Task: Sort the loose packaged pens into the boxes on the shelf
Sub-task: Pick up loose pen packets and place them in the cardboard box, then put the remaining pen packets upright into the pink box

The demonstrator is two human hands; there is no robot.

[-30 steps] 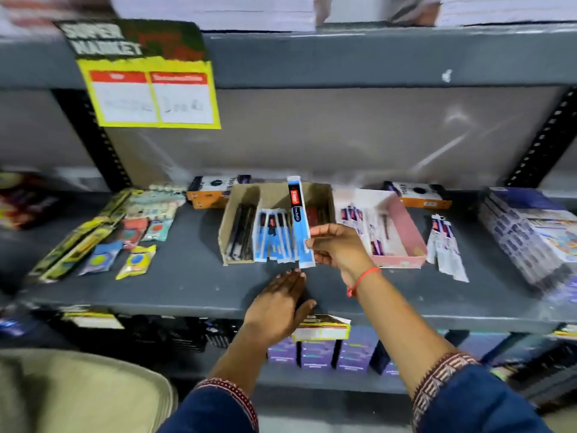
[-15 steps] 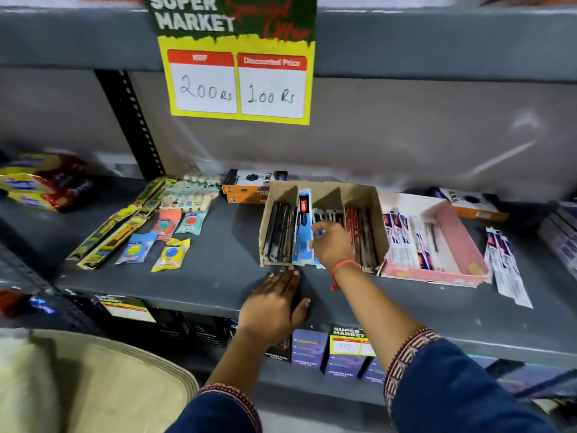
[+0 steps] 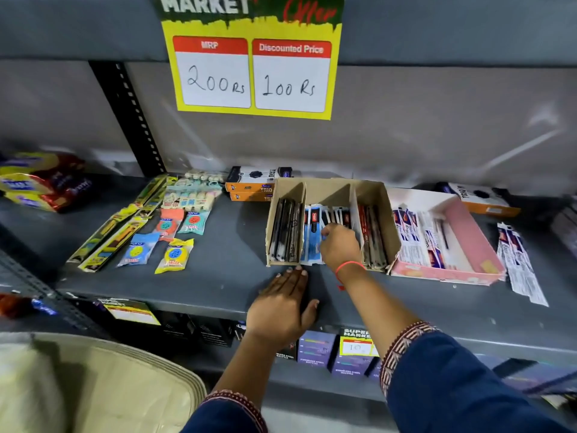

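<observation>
1. The grey metal shelf (image 3: 218, 276) carries the brown three-compartment cardboard box (image 3: 327, 190), unmoved.
2. The left hand (image 3: 281, 310) stays flat, fingers spread, grasping nothing, before that box.
3. The right hand (image 3: 340, 245) has sunk deeper into its middle compartment, fingers curled on the blue packaged pens (image 3: 312, 239).

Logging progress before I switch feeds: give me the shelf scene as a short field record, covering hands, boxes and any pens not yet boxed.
left hand: flat, palm down on the shelf, just in front of the brown box
right hand: in the middle compartment of the brown box, on the blue pen packs; grip not clear
brown box left compartment: dark pen packs
brown box right compartment: red and dark pen packs
pink box: white pen packs inside, right of brown box
loose pen packs: on the shelf, right of pink box
</observation>
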